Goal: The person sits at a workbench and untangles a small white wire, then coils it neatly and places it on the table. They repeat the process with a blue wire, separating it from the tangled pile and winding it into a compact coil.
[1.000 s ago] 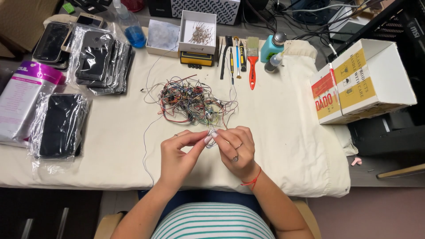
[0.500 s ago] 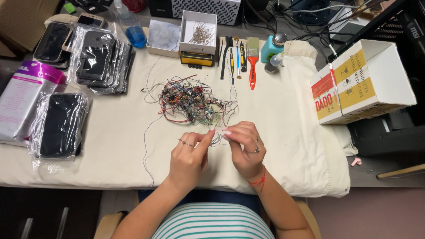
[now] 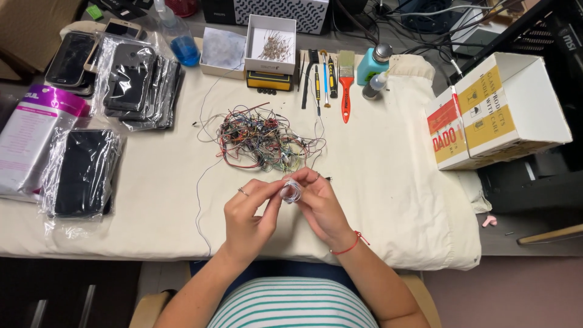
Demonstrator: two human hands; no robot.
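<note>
Both hands meet over the desk's (image 3: 388, 182) near edge, pinching one small wire coil (image 3: 292, 191) between them: the left hand (image 3: 249, 215) closes fingertips on one side, the right hand (image 3: 320, 203) on the other, apparently to keep the loops tight. Just beyond lies the wire tangle (image 3: 261, 136); a brush (image 3: 345, 85) sits by the far edge.

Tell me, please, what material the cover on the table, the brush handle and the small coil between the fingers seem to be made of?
The table cover looks like cream woven cloth: matt, with soft creases. The brush handle seems glossy red plastic or painted wood. The small coil, held by both the left hand and right hand, looks like thin pale insulated wire.
</note>
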